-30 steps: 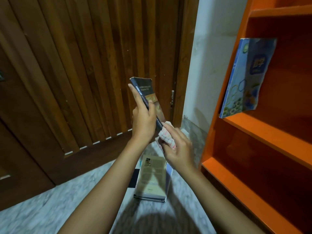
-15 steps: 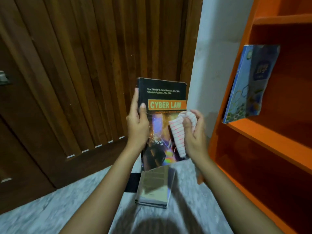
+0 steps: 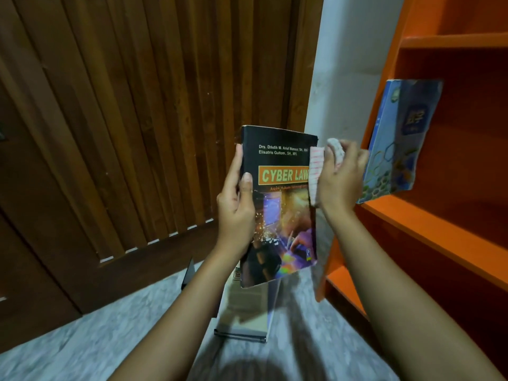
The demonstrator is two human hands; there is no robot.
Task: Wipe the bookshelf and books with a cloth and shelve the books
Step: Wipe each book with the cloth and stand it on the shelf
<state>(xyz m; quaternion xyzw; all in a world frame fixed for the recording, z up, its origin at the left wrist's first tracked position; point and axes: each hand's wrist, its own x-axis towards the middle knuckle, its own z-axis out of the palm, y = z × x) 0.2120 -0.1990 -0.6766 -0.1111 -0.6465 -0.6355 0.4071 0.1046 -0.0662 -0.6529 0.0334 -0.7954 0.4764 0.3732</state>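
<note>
Head view: left hand [image 3: 237,207] grips black "Cyber Law" book [image 3: 280,204] upright by spine edge; right hand [image 3: 339,177] clutches striped cloth [image 3: 316,174] against cover's right edge.

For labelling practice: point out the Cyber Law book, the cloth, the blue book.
Cyber Law book [image 3: 280,210]: head view, front cover.
cloth [image 3: 316,174]: head view, striped flap.
blue book [image 3: 398,149]: head view, front cover.

Head camera faces forward-down, close above hands [image 3: 236,213] (wide-angle).
</note>
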